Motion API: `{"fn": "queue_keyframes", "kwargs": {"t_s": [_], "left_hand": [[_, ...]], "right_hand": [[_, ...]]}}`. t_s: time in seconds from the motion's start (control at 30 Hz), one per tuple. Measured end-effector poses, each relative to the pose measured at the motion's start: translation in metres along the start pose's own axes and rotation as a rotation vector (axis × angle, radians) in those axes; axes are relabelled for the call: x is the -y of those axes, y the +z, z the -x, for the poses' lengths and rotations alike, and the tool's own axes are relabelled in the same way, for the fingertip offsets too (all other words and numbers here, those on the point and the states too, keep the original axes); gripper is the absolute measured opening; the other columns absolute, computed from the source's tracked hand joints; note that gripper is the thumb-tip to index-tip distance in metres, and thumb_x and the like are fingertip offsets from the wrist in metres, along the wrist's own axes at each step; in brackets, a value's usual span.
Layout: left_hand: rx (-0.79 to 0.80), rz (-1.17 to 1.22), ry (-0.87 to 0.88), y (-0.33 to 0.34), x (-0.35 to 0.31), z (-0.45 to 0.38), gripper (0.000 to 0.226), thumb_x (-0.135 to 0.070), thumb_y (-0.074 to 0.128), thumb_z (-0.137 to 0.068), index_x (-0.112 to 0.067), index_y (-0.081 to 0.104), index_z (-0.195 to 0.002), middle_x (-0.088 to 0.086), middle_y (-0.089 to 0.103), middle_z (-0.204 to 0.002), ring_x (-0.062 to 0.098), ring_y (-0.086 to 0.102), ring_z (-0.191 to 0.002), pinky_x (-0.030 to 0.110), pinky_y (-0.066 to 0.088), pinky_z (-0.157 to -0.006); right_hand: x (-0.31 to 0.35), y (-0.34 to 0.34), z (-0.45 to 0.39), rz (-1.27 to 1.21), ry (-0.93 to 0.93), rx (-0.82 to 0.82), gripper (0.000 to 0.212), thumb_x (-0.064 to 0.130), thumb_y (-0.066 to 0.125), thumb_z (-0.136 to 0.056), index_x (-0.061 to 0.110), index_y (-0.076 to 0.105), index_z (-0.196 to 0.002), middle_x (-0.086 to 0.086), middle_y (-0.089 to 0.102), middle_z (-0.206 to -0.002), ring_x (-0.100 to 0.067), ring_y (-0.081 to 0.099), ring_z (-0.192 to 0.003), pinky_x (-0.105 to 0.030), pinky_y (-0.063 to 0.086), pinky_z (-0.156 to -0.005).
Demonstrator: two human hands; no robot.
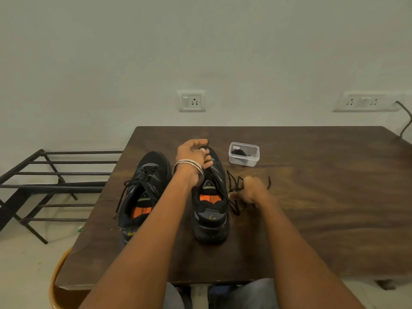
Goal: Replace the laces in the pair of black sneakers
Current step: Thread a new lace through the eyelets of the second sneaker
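Two black sneakers with orange insoles stand on a dark wooden table (312, 197), toes pointing away from me. The left sneaker (145, 195) still has its black lace, loosened and trailing over its side. Over the toe end of the right sneaker (210, 210), my left hand (192, 156) pinches a black lace end. My right hand (252, 190) lies on the table just right of that shoe and grips a crinkled black lace (234, 186) that spreads around it.
A small clear plastic box (244, 153) with dark contents sits behind the right sneaker. A black metal rack (44, 186) stands on the floor to the left. An orange-brown rim (58, 277) shows under the table's near left corner. Wall sockets are behind.
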State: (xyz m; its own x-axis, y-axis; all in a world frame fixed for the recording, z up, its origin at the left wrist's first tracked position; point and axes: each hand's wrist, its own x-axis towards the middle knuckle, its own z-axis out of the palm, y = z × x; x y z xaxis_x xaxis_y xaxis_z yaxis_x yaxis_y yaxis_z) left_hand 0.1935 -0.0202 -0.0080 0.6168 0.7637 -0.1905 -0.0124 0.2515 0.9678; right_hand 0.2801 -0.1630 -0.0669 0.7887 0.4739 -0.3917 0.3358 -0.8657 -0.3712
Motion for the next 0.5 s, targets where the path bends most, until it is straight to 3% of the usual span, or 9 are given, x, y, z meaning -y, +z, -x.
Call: {"fn": "queue_keyframes", "kwargs": {"t_s": [0.07,0.13,0.2,0.27,0.4,0.5], "left_hand": [[0.016,0.136,-0.060,0.002,0.000,0.001,0.035,0.010,0.039,-0.094,-0.014,0.063,-0.098,0.009,0.055,-0.076,0.013,0.050,-0.054,0.030,0.049,-0.055],[0.009,0.131,-0.043,0.003,0.001,-0.002,0.041,0.013,0.035,-0.092,-0.017,0.062,-0.096,0.010,0.053,-0.076,0.015,0.049,-0.056,0.032,0.049,-0.056],[-0.003,0.066,0.000,0.004,0.002,-0.004,0.045,0.017,0.034,-0.088,-0.019,0.060,-0.090,0.012,0.055,-0.080,0.016,0.052,-0.059,0.028,0.050,-0.053],[-0.011,0.033,0.022,0.003,0.003,-0.003,0.047,0.018,0.034,-0.086,-0.023,0.057,-0.088,0.013,0.057,-0.085,0.018,0.056,-0.062,0.024,0.046,-0.047],[-0.040,0.041,0.036,0.002,0.000,0.003,0.048,0.017,0.038,-0.089,-0.029,0.044,-0.100,0.012,0.059,-0.090,0.020,0.061,-0.066,0.024,0.049,-0.051],[-0.005,0.062,0.021,0.004,0.000,0.008,0.045,0.014,0.045,-0.090,-0.027,0.044,-0.109,0.013,0.062,-0.092,0.019,0.064,-0.068,0.026,0.053,-0.056]], "right_hand": [[0.001,0.004,-0.004,0.021,0.003,-0.017,0.053,0.042,0.079,-0.077,0.011,0.058,-0.115,-0.013,0.057,-0.121,-0.030,0.059,-0.107,-0.044,0.055,-0.091],[0.005,0.002,-0.002,0.017,-0.001,0.015,0.043,0.025,0.078,-0.082,0.009,0.056,-0.115,-0.015,0.055,-0.122,-0.029,0.061,-0.105,-0.041,0.058,-0.086],[0.008,0.003,-0.003,-0.018,0.006,0.033,0.023,0.011,0.072,-0.087,0.009,0.055,-0.101,-0.016,0.056,-0.119,-0.029,0.064,-0.098,-0.039,0.062,-0.076],[0.012,0.004,-0.001,-0.062,0.021,0.026,0.020,0.001,0.066,-0.089,0.012,0.050,-0.088,-0.018,0.053,-0.119,-0.032,0.065,-0.091,-0.039,0.063,-0.064],[0.013,-0.006,0.008,-0.109,0.073,-0.083,0.020,0.005,0.068,-0.090,0.008,0.050,-0.097,-0.018,0.054,-0.122,-0.029,0.064,-0.088,-0.026,0.057,-0.051],[0.016,-0.038,0.018,-0.275,0.030,-0.313,0.028,0.017,0.076,-0.086,0.003,0.059,-0.104,-0.017,0.063,-0.113,-0.026,0.065,-0.087,-0.021,0.049,-0.058]]}}
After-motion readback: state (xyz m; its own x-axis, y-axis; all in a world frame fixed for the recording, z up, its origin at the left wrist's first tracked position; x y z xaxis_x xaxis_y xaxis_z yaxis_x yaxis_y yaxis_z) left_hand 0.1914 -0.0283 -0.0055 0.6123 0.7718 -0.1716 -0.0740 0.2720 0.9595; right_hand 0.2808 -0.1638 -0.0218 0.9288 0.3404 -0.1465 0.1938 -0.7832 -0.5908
